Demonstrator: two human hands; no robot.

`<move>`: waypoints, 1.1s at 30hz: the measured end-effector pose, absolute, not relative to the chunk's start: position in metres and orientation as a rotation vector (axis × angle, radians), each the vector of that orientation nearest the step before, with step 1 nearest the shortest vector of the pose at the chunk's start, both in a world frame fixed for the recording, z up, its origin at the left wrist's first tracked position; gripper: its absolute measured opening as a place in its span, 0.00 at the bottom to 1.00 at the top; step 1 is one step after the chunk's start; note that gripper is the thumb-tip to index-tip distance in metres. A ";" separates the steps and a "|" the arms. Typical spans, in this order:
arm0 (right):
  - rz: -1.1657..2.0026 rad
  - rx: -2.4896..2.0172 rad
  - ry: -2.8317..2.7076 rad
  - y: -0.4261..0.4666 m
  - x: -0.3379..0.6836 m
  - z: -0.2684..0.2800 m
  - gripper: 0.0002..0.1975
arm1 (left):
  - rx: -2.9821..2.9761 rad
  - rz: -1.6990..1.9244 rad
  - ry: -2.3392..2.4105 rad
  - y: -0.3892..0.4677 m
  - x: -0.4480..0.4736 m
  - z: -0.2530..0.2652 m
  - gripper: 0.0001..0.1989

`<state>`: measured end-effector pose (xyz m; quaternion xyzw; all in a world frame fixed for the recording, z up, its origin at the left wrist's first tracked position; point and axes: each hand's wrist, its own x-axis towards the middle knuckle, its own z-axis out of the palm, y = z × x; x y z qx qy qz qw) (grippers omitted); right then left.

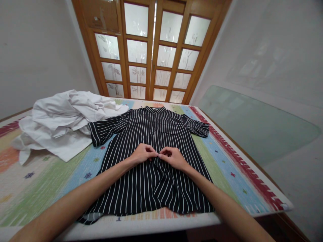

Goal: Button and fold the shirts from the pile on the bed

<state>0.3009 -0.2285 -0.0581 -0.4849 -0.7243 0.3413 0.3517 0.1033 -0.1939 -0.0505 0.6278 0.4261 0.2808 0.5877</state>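
A black short-sleeved shirt [136, 188] with thin white stripes lies front side up, its collar pointing away from me and its sleeves spread. My left hand [144, 153] and my right hand [173, 157] meet at the shirt's middle front, on the button placket. Both pinch the cloth there, thumbs and forefingers almost touching. Whatever small part sits between the fingertips is hidden. Below my right hand the fabric is rumpled into folds, and the lower hem lies near the table's front edge.
A crumpled heap of white cloth [63, 117] lies to the left, touching the left sleeve. Underneath is a table with a colourful striped cover [227, 174]. Behind stand wooden doors with glass panes [151, 50]. Walls rise on both sides, the right one bearing a pale green panel [252, 121].
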 end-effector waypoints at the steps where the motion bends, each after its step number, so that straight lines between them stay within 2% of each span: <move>1: 0.893 -1.246 -1.875 -0.228 0.301 -0.058 0.08 | 1.459 0.654 0.995 -0.194 0.103 -0.050 0.09; 9: 0.886 -1.241 -1.867 -0.230 0.300 -0.060 0.11 | 1.382 0.715 0.972 -0.195 0.102 -0.056 0.09; 14: 0.861 -1.222 -1.881 -0.232 0.298 -0.059 0.08 | 1.245 0.776 0.972 -0.193 0.103 -0.060 0.18; 17: 0.880 -1.211 -1.873 -0.232 0.297 -0.059 0.08 | 1.220 0.795 0.994 -0.193 0.105 -0.061 0.19; 27: 0.909 -1.241 -1.855 -0.231 0.297 -0.060 0.09 | 1.244 0.891 0.987 -0.196 0.107 -0.063 0.17; 33: 0.986 -1.219 -1.825 -0.228 0.298 -0.064 0.11 | 1.403 0.856 1.042 -0.195 0.104 -0.064 0.09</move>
